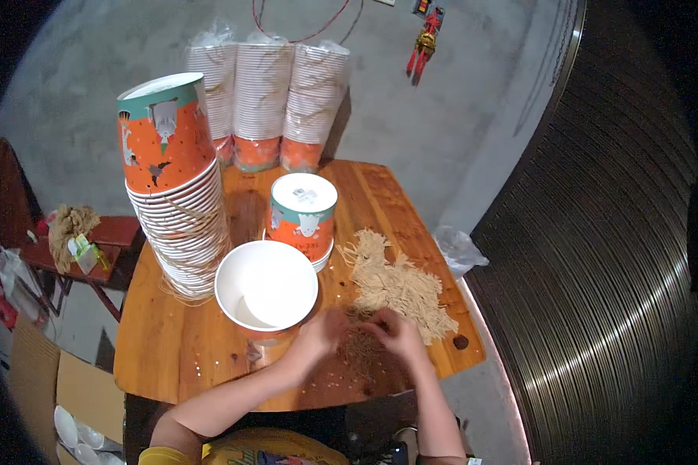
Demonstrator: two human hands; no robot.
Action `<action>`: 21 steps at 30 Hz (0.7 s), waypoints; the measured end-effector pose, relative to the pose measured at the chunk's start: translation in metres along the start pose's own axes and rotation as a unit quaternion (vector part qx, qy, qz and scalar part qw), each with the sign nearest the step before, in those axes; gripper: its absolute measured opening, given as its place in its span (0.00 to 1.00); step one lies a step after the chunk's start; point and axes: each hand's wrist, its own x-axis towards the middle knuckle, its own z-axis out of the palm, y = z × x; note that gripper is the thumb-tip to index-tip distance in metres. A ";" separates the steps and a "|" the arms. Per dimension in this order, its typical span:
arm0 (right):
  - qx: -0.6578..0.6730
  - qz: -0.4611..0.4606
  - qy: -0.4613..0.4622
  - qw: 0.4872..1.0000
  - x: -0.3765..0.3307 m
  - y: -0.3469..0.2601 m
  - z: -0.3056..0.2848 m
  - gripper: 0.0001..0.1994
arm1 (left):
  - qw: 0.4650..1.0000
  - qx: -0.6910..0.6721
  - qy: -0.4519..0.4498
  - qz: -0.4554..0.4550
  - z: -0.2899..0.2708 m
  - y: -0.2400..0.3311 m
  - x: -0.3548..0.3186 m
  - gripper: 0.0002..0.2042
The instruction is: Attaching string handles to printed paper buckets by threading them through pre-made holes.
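Warm orange-brown wood is seen in the tabletop [163, 349], viewed from above with both forearms reaching in from the lower edge. At the near side, right of centre, a loose tangle of dark brown fibres [360, 353] is spread on the wood between and below the hands. The left hand [325, 332] is curled inward beside the tangle; its fingers are blurred, and whether anything is held by it cannot be told. The right hand [395, 329] is partly closed, thumb and fingers brought near each other over the fibres; whether a strand is gripped cannot be made out. The two hands are held close together, a small gap left between them.

Just beyond the right hand, a shaggy heap of beige strands [399, 287] is laid out. To the left of the hands, a white-lined tub [267, 287] is placed with its mouth upward. Behind it, a short upside-down stack of tubs [302, 221] is topped by one decorated in orange and green. Farther left, a tall upside-down stack [174, 194] is set, with thin tan cords [186, 267] looped along its white rims. At the far edge, three stacks in clear plastic [263, 97] are lined up near a grey wall [457, 101], on which red-handled pliers [422, 50] are hung. The right side is filled by a dark ribbed shutter [597, 256].
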 end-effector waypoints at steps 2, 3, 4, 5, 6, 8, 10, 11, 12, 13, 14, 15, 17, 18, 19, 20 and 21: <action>-0.041 -0.003 0.041 0.998 0.000 0.018 0.008 0.10 | 0.991 0.067 0.069 0.089 -0.001 0.006 -0.009 0.15; -0.085 -0.003 0.083 0.993 -0.001 0.029 0.012 0.08 | 0.967 0.130 0.133 0.177 -0.002 0.010 -0.011 0.14; -0.084 -0.003 0.084 0.993 -0.001 0.038 0.014 0.08 | 0.966 0.131 0.133 0.177 -0.004 0.013 -0.013 0.14; -0.134 -0.005 0.074 0.988 0.001 0.044 0.017 0.08 | 0.999 -0.029 0.015 0.019 -0.010 0.018 -0.016 0.12; -0.186 -0.004 0.063 0.981 0.001 0.049 0.019 0.08 | 0.966 -0.191 -0.106 -0.139 -0.014 0.023 -0.020 0.11; -0.221 0.003 0.050 0.974 0.000 0.058 0.020 0.08 | 0.917 -0.316 -0.123 -0.212 -0.032 0.048 -0.029 0.09; -0.255 0.013 0.035 0.966 -0.004 0.055 0.018 0.08 | 0.845 -0.434 -0.138 -0.281 -0.053 0.077 -0.038 0.07; -0.288 0.014 0.037 0.957 -0.005 0.041 0.012 0.08 | 0.959 -0.246 -0.090 -0.104 -0.065 0.090 -0.042 0.06; -0.322 0.014 0.040 0.946 -0.006 0.023 0.004 0.08 | 0.995 -0.038 -0.037 0.082 -0.074 0.096 -0.042 0.05; -0.321 0.015 0.038 0.946 -0.007 0.000 -0.001 0.08 | 0.987 0.002 -0.004 0.158 -0.076 0.091 -0.036 0.04; -0.068 -0.012 0.077 0.995 -0.006 -0.030 -0.005 0.08 | 0.988 0.002 -0.005 0.156 -0.079 0.090 -0.032 0.04; 0.193 -0.041 0.108 0.974 -0.005 -0.057 -0.007 0.09 | 0.995 -0.029 -0.030 0.094 -0.084 0.091 -0.032 0.04; 0.116 -0.049 0.067 0.990 -0.004 -0.086 -0.009 0.10 | 0.992 -0.101 -0.068 0.024 -0.084 0.086 -0.022 0.03; 0.034 -0.059 0.029 0.997 -0.003 -0.093 -0.011 0.12 | 0.991 -0.112 -0.072 -0.019 -0.087 0.086 -0.020 0.03; 0.035 -0.058 0.028 0.997 0.002 -0.091 -0.011 0.12 | 0.988 -0.123 -0.076 -0.062 -0.091 0.088 -0.019 0.02; -0.058 -0.079 0.003 0.995 0.008 -0.088 -0.010 0.14 | 0.990 -0.129 -0.058 -0.006 -0.092 0.079 -0.019 0.02; -0.153 -0.095 -0.022 0.983 0.012 -0.081 -0.009 0.16 | 0.990 -0.129 -0.059 -0.005 -0.094 0.082 -0.020 0.02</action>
